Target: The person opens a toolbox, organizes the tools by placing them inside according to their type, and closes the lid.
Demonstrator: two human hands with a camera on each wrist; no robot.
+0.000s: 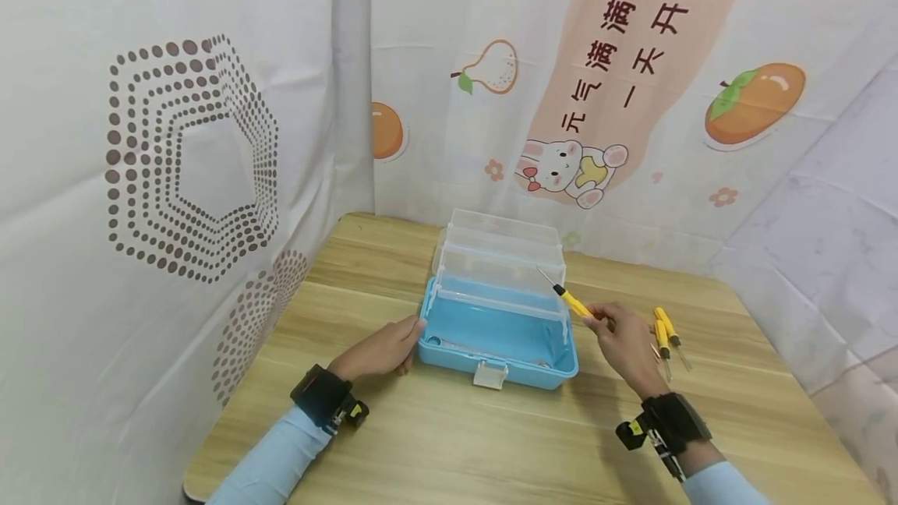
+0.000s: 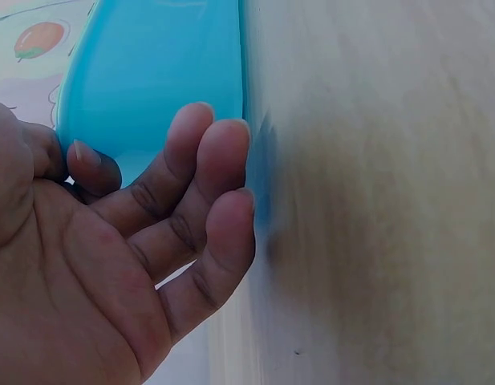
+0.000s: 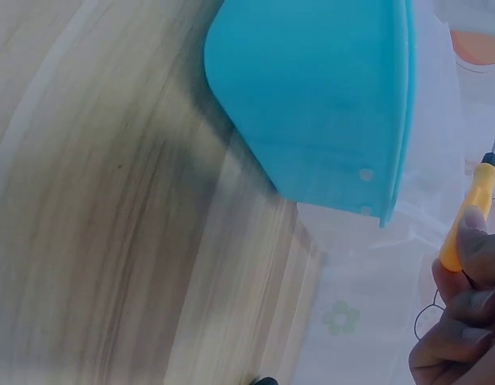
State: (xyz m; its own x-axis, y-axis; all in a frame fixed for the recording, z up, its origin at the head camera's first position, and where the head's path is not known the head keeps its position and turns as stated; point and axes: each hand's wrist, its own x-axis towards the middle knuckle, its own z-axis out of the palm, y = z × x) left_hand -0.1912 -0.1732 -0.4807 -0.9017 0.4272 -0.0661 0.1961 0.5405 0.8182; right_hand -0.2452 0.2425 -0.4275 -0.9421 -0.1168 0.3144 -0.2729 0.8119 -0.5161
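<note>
A blue plastic toolbox point(image 1: 491, 369) lies on the table with its clear lid point(image 1: 501, 256) raised. At its left edge my left hand point(image 1: 382, 347) holds the rim. In the left wrist view, a fingertip point(image 2: 95, 168) meets the rim while the other fingers of that hand point(image 2: 95, 241) rest loosely by the outer wall. My right hand point(image 1: 620, 337) pinches a screwdriver point(image 1: 574, 302) by its yellow handle, over the box's right side. Its thin metal shaft points up and left. The right wrist view shows the yellow screwdriver point(image 3: 472, 208) between thumb and finger.
To the right of my right hand, yellow-handled screwdrivers point(image 1: 662, 339) lie on the wooden table point(image 1: 491, 443). A few small items sit inside the box along its front. Printed curtains point(image 1: 435, 139) stand behind and at both sides.
</note>
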